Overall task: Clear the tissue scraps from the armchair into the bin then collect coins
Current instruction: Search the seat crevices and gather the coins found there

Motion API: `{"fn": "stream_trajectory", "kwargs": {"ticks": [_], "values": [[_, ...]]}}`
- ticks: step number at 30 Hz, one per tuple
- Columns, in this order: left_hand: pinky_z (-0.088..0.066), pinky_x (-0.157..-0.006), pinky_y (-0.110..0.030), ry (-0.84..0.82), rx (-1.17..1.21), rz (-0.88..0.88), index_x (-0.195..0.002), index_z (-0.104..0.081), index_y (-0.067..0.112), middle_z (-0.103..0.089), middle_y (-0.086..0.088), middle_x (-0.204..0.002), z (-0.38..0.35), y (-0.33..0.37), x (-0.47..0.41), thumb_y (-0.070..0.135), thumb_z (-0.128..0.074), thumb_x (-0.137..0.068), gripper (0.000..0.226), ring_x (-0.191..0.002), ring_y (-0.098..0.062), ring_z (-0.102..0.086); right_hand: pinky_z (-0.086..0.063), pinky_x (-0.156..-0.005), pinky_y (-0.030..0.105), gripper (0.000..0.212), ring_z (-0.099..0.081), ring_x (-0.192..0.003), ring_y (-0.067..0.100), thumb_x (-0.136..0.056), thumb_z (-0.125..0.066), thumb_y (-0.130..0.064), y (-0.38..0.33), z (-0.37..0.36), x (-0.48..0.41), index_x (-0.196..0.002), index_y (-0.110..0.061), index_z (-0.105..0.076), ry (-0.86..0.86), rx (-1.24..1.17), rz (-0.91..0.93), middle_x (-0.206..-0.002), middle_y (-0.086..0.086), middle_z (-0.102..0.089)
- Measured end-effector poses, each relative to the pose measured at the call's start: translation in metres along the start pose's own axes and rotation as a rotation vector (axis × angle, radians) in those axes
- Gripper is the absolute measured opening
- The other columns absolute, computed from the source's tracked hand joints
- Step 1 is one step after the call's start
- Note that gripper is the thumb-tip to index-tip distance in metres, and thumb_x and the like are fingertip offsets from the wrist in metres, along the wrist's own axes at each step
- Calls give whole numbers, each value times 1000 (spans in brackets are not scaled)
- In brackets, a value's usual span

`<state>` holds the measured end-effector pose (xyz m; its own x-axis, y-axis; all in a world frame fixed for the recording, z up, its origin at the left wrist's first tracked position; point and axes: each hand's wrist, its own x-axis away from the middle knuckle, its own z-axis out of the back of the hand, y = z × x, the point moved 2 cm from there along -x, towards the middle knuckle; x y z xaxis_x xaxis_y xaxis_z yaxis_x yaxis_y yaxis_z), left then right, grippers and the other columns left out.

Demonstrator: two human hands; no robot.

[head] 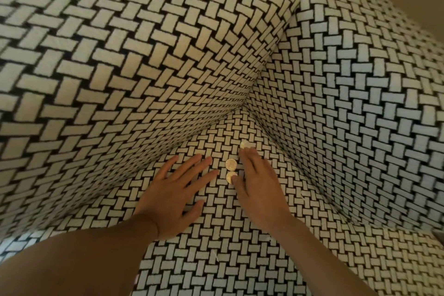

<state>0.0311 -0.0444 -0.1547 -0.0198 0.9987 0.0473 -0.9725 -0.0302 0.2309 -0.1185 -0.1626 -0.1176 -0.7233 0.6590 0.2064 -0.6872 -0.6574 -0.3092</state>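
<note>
Coins (pixel 231 165), two of them, lie touching one behind the other on the seat (pixel 216 259) of the armchair (pixel 120 55), in the narrow gap between the two hands. The left hand (pixel 175 197) lies flat on the fabric just left of them, fingers spread and straight, holding nothing. The right hand (pixel 259 190) is just right of them, fingers stretched far; its thumb touches the near coin (pixel 230 176), while the far coin (pixel 231 164) lies bare. A white tissue scrap (pixel 245 144) sits at its blurred fingertips, and whether they pinch it I cannot tell. The coin faces are too small to read. The chair's padded sides (pixel 348 103) close in left and right and meet in a corner just beyond the scrap. Open seat lies on the near side.
</note>
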Motion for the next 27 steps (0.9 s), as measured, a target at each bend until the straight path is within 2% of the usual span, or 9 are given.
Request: {"fn": "stream_trajectory", "kwargs": {"ticks": [2, 6, 7, 9, 11, 15, 19, 23, 27], "values": [[-12, -113, -45, -3, -10, -2, -148, -23, 32, -18, 6, -156, -1, 0, 0, 46, -35, -89, 62, -144, -13, -13, -3, -120, 29, 53, -5, -145, 10, -101, -31, -34, -6, -3, 8, -149, -16, -21, -3, -52, -11, -155, -4, -18], [-10, -113, -45, 2, -9, -3, -148, -23, 32, -19, 5, -156, -1, 0, 0, 46, -36, -88, 63, -144, -13, -14, -26, -115, 38, 39, -28, -138, 13, -96, -43, -28, -17, -8, 18, -133, -17, -47, 100, -186, -19, -141, -2, -43], [-11, -113, -45, 4, -10, -2, -148, -23, 32, -19, 5, -156, -1, 0, 0, 46, -36, -88, 63, -144, -13, -14, -30, -113, 34, 34, -34, -133, 12, -95, -45, -26, -19, -6, 18, -128, -17, -51, 110, -261, -35, -136, -3, -46], [-12, -112, -46, 1, -8, -4, -148, -22, 32, -19, 5, -156, 0, -1, 0, 45, -36, -88, 64, -144, -14, -14, -36, -99, 13, 25, -44, -116, 1, -95, -51, -19, -18, 5, 11, -119, -18, -56, 98, -451, -105, -123, -4, -49], [-13, -112, -46, 3, 8, -3, -149, -21, 32, -19, 5, -156, 0, -1, 1, 45, -37, -88, 64, -144, -14, -15, -34, -84, -1, 23, -45, -106, -7, -95, -53, -16, -10, 20, -2, -117, -17, -58, 86, -548, -171, -117, -4, -46], [-13, -112, -46, 16, 15, -8, -149, -21, 32, -20, 5, -156, 1, -1, 0, 45, -38, -88, 64, -144, -13, -14, -23, -104, 19, 41, -32, -130, 19, -95, -51, -26, 16, 30, -36, -134, -15, -47, 60, -396, -331, -136, 3, -39], [-12, -112, -46, 16, 20, -12, -148, -23, 31, -20, 5, -156, 1, -2, 0, 44, -38, -88, 64, -144, -13, -14, -15, -116, 46, 62, -18, -140, 31, -95, -45, -41, 25, 23, -61, -149, -20, -22, 22, -419, -613, -153, 15, -20], [-12, -112, -45, 20, 16, -13, -148, -25, 31, -22, 5, -156, 1, -1, 0, 45, -39, -88, 63, -144, -13, -14, 1, -116, 47, 67, -5, -144, 33, -96, -33, -50, 12, 12, -77, -151, -24, -7, -30, -306, -778, -157, 12, -11], [-12, -112, -45, 14, 9, -10, -148, -25, 31, -22, 5, -155, 2, -1, -1, 44, -39, -87, 63, -144, -13, -14, 2, -115, 49, 65, -3, -144, 31, -95, -24, -54, 10, 5, -82, -151, -27, -4, -38, -197, -814, -157, 9, -11]]}}
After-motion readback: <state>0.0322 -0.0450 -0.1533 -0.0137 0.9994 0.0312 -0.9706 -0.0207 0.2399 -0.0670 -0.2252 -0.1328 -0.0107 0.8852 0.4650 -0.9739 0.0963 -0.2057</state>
